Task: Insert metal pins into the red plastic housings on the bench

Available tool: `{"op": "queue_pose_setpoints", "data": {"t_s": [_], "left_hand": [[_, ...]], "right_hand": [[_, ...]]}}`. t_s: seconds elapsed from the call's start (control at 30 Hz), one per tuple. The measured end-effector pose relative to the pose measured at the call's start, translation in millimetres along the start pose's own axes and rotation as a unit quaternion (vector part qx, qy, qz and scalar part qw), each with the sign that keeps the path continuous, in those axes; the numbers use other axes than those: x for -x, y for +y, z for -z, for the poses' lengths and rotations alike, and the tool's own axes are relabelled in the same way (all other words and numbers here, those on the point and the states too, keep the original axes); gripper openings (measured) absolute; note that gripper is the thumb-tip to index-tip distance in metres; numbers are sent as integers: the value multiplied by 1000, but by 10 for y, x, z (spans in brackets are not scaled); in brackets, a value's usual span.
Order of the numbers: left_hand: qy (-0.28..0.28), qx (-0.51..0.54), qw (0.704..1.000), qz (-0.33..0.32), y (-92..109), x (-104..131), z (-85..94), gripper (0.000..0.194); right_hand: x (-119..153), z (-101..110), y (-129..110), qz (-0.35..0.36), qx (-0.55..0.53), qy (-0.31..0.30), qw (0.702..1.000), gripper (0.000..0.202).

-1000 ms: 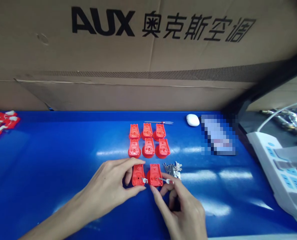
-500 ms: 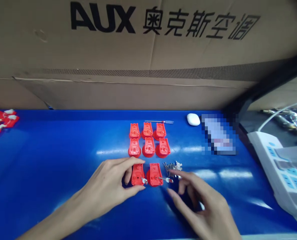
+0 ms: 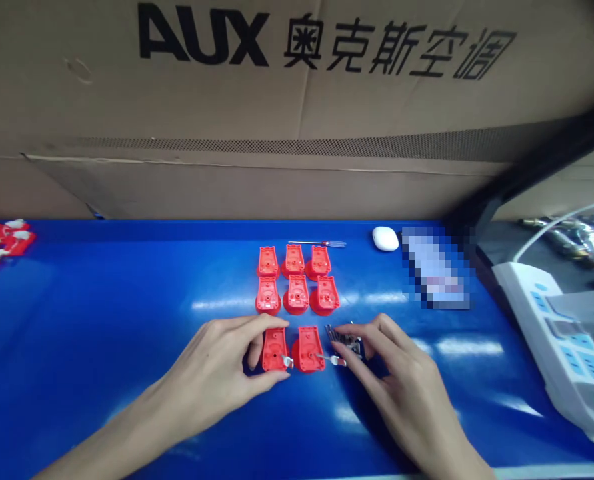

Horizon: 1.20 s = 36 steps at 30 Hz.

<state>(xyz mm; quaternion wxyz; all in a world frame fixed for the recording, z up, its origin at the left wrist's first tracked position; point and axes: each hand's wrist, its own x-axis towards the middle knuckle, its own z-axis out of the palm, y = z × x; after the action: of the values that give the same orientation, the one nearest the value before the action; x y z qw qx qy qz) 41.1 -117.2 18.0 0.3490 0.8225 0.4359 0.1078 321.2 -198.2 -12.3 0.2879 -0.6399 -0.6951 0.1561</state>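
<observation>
My left hand (image 3: 231, 353) has its thumb and index finger around a red plastic housing (image 3: 275, 350) standing on the blue table, holding it at its two ends. A small white-and-red part with a thin stem (image 3: 287, 362) sticks out at that housing. Beside it stands a second red housing (image 3: 309, 345), with a similar stemmed part (image 3: 335, 361) at its right side. My right hand (image 3: 397, 373) is at a small pile of metal pins and clips (image 3: 349, 341). Its thumb and index fingertips are slightly apart over the pins, and the hand partly hides the pile.
Two rows of red housings (image 3: 297, 293) stand behind. Beyond them lies a screwdriver (image 3: 321, 244), then a white case (image 3: 385, 239) and a blurred-out phone (image 3: 437, 273). A power strip (image 3: 557, 333) is at the right, red-and-white parts (image 3: 4, 243) at far left. A cardboard box (image 3: 257, 113) backs the table.
My right hand has moved forward and left onto the metal pile, and its thumb and index finger have come closer together. My left hand stays on the red housing.
</observation>
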Motion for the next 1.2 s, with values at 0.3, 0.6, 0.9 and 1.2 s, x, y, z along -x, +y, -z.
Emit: {"op": "queue_pose_setpoints", "data": {"t_s": [0.3, 0.6, 0.9, 1.2], "left_hand": [[4, -4, 1000, 0, -16, 3, -13, 53], [2, -3, 1000, -1, -15, 17, -17, 53], [-4, -1, 1000, 4, -19, 21, -17, 54], [0, -2, 1000, 8, -34, 23, -33, 54]], "right_hand": [[-2, -160, -93, -48, 48, 69, 995, 37], [15, -200, -109, -86, 37, 57, 994, 43], [28, -223, -159, -46, 78, 53, 994, 31], [-21, -214, -212, 14, 191, 55, 980, 35]]}}
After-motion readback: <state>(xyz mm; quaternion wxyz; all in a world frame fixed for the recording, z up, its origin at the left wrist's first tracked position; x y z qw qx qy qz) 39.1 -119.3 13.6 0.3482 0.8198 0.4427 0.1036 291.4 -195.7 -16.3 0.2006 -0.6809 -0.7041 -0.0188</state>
